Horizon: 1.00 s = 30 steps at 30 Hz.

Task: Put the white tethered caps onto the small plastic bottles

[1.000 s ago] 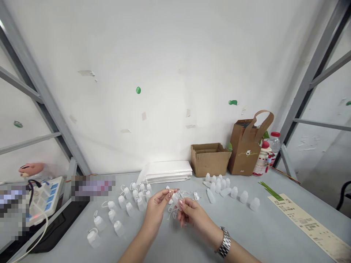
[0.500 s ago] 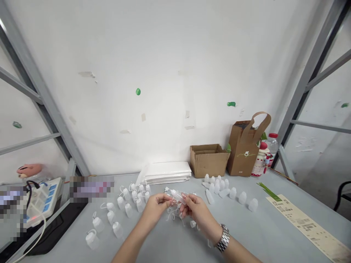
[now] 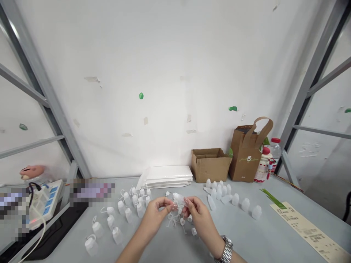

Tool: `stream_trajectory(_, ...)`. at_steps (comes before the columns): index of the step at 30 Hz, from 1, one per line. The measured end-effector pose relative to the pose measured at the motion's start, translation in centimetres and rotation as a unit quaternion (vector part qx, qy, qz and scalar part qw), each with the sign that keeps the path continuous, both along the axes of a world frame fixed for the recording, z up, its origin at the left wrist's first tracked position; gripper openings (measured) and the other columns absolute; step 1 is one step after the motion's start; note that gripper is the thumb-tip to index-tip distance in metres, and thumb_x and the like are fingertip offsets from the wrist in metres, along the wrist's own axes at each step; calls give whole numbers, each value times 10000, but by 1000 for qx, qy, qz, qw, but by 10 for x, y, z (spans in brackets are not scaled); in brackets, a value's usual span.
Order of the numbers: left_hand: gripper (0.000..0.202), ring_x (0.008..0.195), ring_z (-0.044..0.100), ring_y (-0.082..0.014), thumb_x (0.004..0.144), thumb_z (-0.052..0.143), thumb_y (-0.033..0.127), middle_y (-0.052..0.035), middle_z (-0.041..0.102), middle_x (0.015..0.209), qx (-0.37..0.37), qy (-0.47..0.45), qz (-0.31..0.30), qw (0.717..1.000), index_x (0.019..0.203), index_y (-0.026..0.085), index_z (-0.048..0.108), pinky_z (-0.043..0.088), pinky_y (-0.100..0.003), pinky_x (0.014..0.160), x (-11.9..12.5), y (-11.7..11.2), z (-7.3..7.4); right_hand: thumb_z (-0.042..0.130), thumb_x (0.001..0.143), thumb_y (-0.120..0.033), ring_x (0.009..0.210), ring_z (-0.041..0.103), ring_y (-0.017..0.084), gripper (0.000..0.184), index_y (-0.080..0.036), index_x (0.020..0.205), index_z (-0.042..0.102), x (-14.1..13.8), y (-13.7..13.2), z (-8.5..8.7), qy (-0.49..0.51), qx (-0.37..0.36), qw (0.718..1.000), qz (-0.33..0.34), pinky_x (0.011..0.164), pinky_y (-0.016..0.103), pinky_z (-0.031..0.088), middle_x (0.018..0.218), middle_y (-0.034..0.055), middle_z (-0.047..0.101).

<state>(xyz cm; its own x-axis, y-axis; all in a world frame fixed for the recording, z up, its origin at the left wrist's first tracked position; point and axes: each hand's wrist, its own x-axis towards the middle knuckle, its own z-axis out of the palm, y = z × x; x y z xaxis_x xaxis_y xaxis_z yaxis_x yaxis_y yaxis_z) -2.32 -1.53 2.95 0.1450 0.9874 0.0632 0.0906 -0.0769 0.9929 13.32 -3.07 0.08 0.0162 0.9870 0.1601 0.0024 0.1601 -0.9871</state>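
My right hand [image 3: 199, 213], with a metal watch at the wrist, pinches a small translucent squeeze bottle [image 3: 178, 198] that lies tilted, its narrow end toward the left. My left hand [image 3: 160, 212] is closed in a thumb-and-finger pinch beside that end; a small white bit shows at the fingertips, too small to make out. Under and between the hands lies a pile of white caps with thin looped straps [image 3: 173, 220]. A loose cap [image 3: 194, 231] sits by the right hand. To the left stand several capped bottles [image 3: 117, 235]; to the right are several uncapped bottles [image 3: 245, 205], some lying down.
Along the wall are a stack of white envelopes [image 3: 167, 177], an open cardboard box [image 3: 210, 170], a brown paper bag [image 3: 245, 160] and drink bottles [image 3: 274, 148]. A paper strip [image 3: 309, 230] lies right. A power strip [image 3: 49, 199] and black mat [image 3: 64, 228] are left.
My left fingertips have moved slightly down from the bottle's narrow end. The right hand still holds the bottle. The whole view has shifted a little with the head.
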Motion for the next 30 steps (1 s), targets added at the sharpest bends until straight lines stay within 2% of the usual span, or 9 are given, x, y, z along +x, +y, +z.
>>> stream_trajectory(8,179,648,600,-188,592,708,342,-28,679,606,3,-31,-22,999,606,169,664,446,-283,659,-1,1,0,515,806,-498,598,554,167,325,-178,768,553,4,-1,6,-11,33,999,-13,590,271,430,615,10,592)
stream_trajectory(11,216,654,613,-189,541,740,362,-28,694,609,-15,-62,13,998,594,163,673,459,-281,667,-1,2,1,533,806,-471,604,552,154,301,-173,788,561,5,-2,9,14,36,999,5,597,262,433,635,4,590)
stream_trajectory(14,229,703,637,-184,545,748,351,-35,726,684,-39,-107,56,992,663,161,701,475,-273,713,-3,3,1,534,810,-462,615,545,144,294,-169,816,561,4,-4,11,42,45,998,9,606,257,435,645,-3,577)
stream_trajectory(18,170,738,664,-155,608,735,193,-38,742,760,-89,-249,107,958,770,150,705,495,-241,767,-6,6,0,543,798,-477,590,525,131,314,-164,803,549,0,-7,9,59,38,997,31,588,252,430,638,-9,556)
stream_trajectory(20,125,760,675,-144,670,672,91,-50,744,786,-121,-314,127,933,782,138,700,505,-222,772,-7,6,0,542,798,-478,583,520,130,315,-163,800,542,-2,-8,7,49,31,997,50,583,254,430,632,-12,545)
stream_trajectory(23,176,819,679,-154,754,554,20,-71,736,884,-154,-372,138,905,788,125,691,528,-222,753,-6,5,1,535,806,-468,587,523,135,304,-164,803,537,-4,-11,3,7,27,998,56,593,259,430,627,-12,540)
stream_trajectory(26,201,881,669,-171,789,510,16,-88,716,972,-161,-393,111,899,816,111,685,541,-214,736,-4,3,3,516,817,-466,593,527,142,297,-169,802,533,-4,-13,2,-32,32,998,38,596,258,425,625,-8,552)
stream_trajectory(30,207,879,670,-167,795,503,13,-85,717,972,-176,-394,80,899,834,109,683,547,-194,716,0,1,4,517,817,-454,579,524,142,277,-180,779,527,-5,-16,4,-61,39,997,25,580,248,416,612,-10,564)
